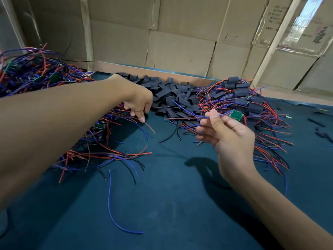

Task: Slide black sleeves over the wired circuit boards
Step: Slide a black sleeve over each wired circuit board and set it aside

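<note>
Both hands are up over the dark teal table (162, 204). On my view the right hand (228, 138) pinches blue and red wires (189, 114) between thumb and fingers, with a small green circuit board (236, 114) hanging off their far end, just past the thumb tip. That board is bare, its flat green face toward the camera; the wires run roughly level, leftward from the board, so the long axis lies across the table. The left hand (139, 102) reaches down with fingers curled, fingertips at the near edge of the pile of black sleeves (173, 94) (whether it actually grips one I cannot tell).

Taking the sleeve pile as my landmark: it lies beyond the held board, against the table's far rim. Right of it sits a heap of boards already sleeved (241, 94), red and blue leads fanning toward me. Left of it, under the left forearm, a tangle of unsleeved wired boards (36, 76) spreads out. Behind it stand cardboard boxes (180, 37).
</note>
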